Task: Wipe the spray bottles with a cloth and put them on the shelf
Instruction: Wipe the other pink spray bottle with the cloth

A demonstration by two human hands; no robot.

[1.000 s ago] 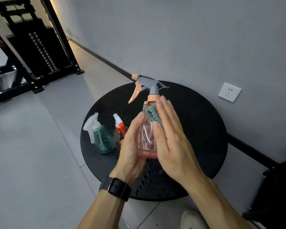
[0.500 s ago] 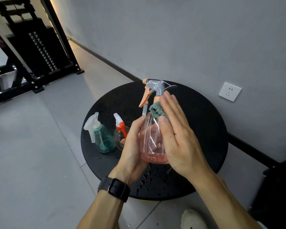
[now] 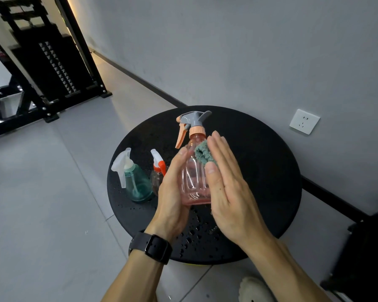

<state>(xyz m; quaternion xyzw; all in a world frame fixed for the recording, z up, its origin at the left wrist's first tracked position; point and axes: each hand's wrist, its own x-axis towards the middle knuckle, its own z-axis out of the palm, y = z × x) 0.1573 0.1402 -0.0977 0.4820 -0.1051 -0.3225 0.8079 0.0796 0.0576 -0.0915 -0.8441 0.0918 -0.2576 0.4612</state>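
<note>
Hands first: my left hand [image 3: 172,192] cups the pink spray bottle [image 3: 194,177] from its nine o'clock side, fingers curled round the body. My right hand [image 3: 227,192] lies flat against the three o'clock side, fingers straight and close together, pressing a green cloth [image 3: 202,154] onto the bottle's shoulder. I see only a bunched edge of that cloth poking out beyond my fingertips; the rest is hidden under the palm. The bottle stands upright between the two hands, raised over the middle of the round black table [image 3: 271,171], with its grey and peach trigger head [image 3: 192,123] at twelve o'clock, nozzle turned toward nine. A black watch [image 3: 153,247] sits on my left wrist.

At nine o'clock from the hands, a teal spray bottle [image 3: 135,182] with a white trigger stands on the tabletop. Just beside it, partly behind my left hand, stands a small clear bottle [image 3: 157,171] with an orange and white trigger. Water droplets [image 3: 194,232] speckle the table toward six o'clock. A white wall socket [image 3: 304,121] sits at two o'clock. A black metal rack [image 3: 52,68] stands on the floor at ten o'clock.
</note>
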